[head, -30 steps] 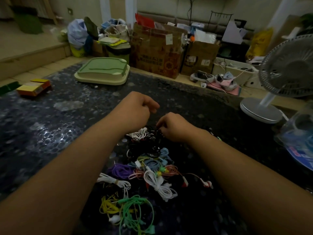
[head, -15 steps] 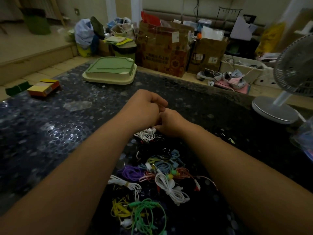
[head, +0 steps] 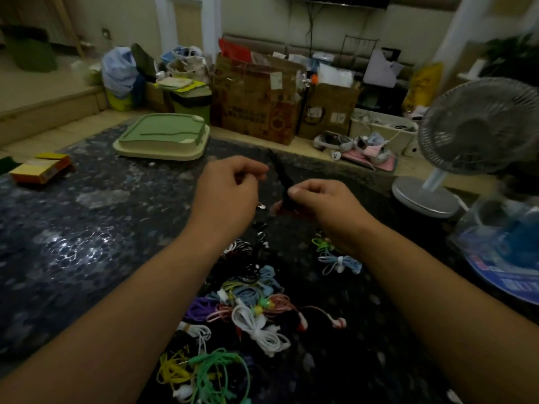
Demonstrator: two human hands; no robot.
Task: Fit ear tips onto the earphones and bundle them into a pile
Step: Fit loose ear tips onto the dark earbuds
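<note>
My right hand (head: 318, 202) grips a black earphone bundle (head: 283, 179) that sticks up and away from my fist, above the dark table (head: 87, 243). My left hand (head: 230, 193) hovers just left of it with fingers curled and thumb and forefinger pinched together. A small shiny plug tip (head: 260, 204) shows under its palm; what it pinches is too small to make out clearly. Below my wrists lies the pile of coloured earphones (head: 248, 301): white (head: 259, 330), purple (head: 198, 309), green (head: 218, 371) and yellow (head: 172, 371). A tied blue set (head: 339, 262) lies apart at the right.
A green tray lid (head: 163, 138) lies at the table's far side and a yellow box (head: 40, 169) at far left. A white fan (head: 472, 135) stands at right, with a plastic bag (head: 507, 246) in front of it. Cardboard boxes (head: 256, 112) line the floor behind.
Both hands rose from the pile and moved apart. The black earphone bundle came up in my right hand.
</note>
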